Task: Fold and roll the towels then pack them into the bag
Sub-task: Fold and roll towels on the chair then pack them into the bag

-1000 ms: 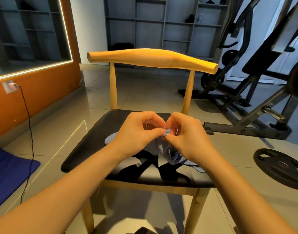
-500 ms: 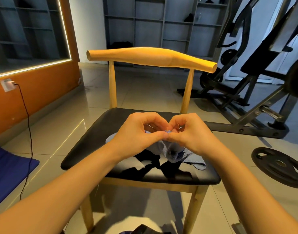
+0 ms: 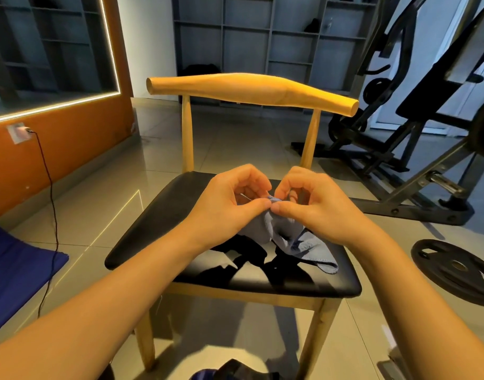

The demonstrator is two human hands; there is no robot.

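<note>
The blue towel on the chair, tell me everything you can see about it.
The towel is a small, pale blue-grey cloth, soft-looking, with a stitched hem showing at its lower right end. It is bunched and crumpled, not folded flat. Both the left hand and the right hand pinch its top edge, thumbs nearly meeting; the rest drapes down onto the black chair seat, where its tail lies.

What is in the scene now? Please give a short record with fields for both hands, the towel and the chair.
Left hand: pinches the top edge of the towel
Right hand: pinches the same edge, thumbs nearly touching
Towel: blue-grey, bunched, lower end lying on the chair seat
Chair: wooden frame, black seat
</note>
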